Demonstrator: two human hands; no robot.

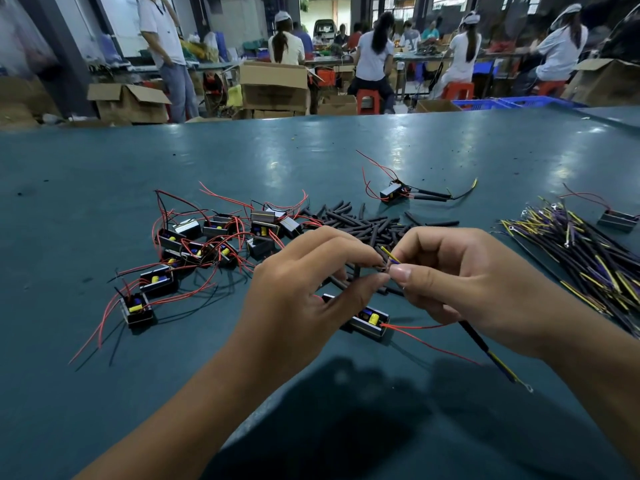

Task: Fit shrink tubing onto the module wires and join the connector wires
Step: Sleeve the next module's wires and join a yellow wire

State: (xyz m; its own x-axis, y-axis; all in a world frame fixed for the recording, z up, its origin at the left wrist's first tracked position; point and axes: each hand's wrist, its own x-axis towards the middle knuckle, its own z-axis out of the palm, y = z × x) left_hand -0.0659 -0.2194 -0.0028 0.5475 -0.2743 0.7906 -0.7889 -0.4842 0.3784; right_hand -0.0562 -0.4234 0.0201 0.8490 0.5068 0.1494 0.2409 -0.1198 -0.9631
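Two hands meet at table centre: left hand pinches module wire ends, right hand pinches the yellow-purple connector wire. Module lies at 6 o'clock below them. Advice: overlap bared ends fully, twist tight; shrink tubing pile waits at 12

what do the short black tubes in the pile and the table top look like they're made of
Black tubes: probably soft plastic or rubber, matte; dull, with no glints, and some slightly bent.
Table top: teal, smooth and semi-glossy, mirroring overhead lights; perhaps a rubber or vinyl mat, but unclear.
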